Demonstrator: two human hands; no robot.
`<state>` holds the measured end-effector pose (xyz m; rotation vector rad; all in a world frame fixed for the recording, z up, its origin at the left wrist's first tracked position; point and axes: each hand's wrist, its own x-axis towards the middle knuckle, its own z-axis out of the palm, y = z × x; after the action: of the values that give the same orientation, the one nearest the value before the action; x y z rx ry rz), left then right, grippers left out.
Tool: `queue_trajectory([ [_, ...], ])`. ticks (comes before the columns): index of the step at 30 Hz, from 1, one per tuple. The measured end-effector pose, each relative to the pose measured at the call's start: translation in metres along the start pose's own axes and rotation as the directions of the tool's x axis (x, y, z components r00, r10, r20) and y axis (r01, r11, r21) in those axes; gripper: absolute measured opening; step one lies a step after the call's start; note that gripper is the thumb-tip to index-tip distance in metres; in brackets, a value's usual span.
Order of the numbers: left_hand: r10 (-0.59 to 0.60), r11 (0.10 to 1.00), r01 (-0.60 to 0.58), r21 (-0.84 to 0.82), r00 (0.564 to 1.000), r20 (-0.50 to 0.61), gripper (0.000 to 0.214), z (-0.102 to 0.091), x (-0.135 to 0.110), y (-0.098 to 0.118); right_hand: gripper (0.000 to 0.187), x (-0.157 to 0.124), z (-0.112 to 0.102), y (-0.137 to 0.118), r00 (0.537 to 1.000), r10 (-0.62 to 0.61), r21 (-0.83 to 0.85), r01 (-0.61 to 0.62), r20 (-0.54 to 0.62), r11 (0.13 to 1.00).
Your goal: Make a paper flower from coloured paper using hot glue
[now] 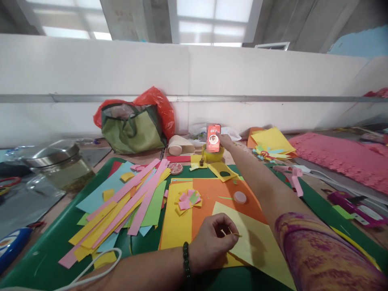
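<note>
My left hand [216, 236], a dark beaded bracelet on its wrist, is closed in a pinch on a thin yellowish paper strip [238, 235]. It is over the pale yellow sheet [254, 246], which lies on orange and yellow sheets [177, 230]. My right hand [226, 142] reaches far forward and grips the right edge of a smartphone [213, 139], its screen lit. The phone stands upright by a yellow roll [216, 155]; fingers behind it are hidden. Between the hands lies a pink and yellow paper flower [188, 201], with a small round pink lid [240, 197] to its right.
Pink and yellow paper strips [121, 210] cover the left of the green mat [45, 242]. A glass jar [60, 167] and green bag [131, 127] stand behind. To the right are a pink glue gun [291, 176], a purple tool [357, 208] and pink fabric [333, 157].
</note>
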<state>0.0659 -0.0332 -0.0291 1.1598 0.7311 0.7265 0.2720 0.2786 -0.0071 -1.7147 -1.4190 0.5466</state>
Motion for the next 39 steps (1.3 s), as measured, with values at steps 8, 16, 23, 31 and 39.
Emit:
queue_trajectory([
  [8,-0.013,1.0,0.013,0.025,1.0,0.013,0.016,0.0,0.0,0.0,0.062,-0.008,0.002,-0.008,0.999,0.029,-0.136,-0.033,-0.028,0.99],
  [16,-0.018,0.999,0.018,0.046,1.0,0.02,0.014,0.0,-0.001,0.001,0.062,-0.009,0.007,-0.013,0.997,0.046,-0.181,-0.055,-0.054,0.982],
  [23,-0.026,0.997,0.025,0.072,0.999,0.022,0.013,0.0,-0.001,0.002,0.051,-0.009,0.006,-0.003,0.998,0.013,-0.173,-0.023,-0.06,0.985],
  [31,-0.015,0.998,0.012,0.068,0.999,0.045,0.016,-0.001,-0.001,0.0,0.033,-0.02,-0.005,0.01,1.0,-0.018,0.004,0.018,0.022,1.0],
  [39,0.004,0.999,-0.003,-0.034,1.0,0.027,0.029,-0.002,-0.001,0.003,0.027,-0.035,-0.037,-0.002,0.993,0.035,0.172,-0.016,-0.109,0.985],
])
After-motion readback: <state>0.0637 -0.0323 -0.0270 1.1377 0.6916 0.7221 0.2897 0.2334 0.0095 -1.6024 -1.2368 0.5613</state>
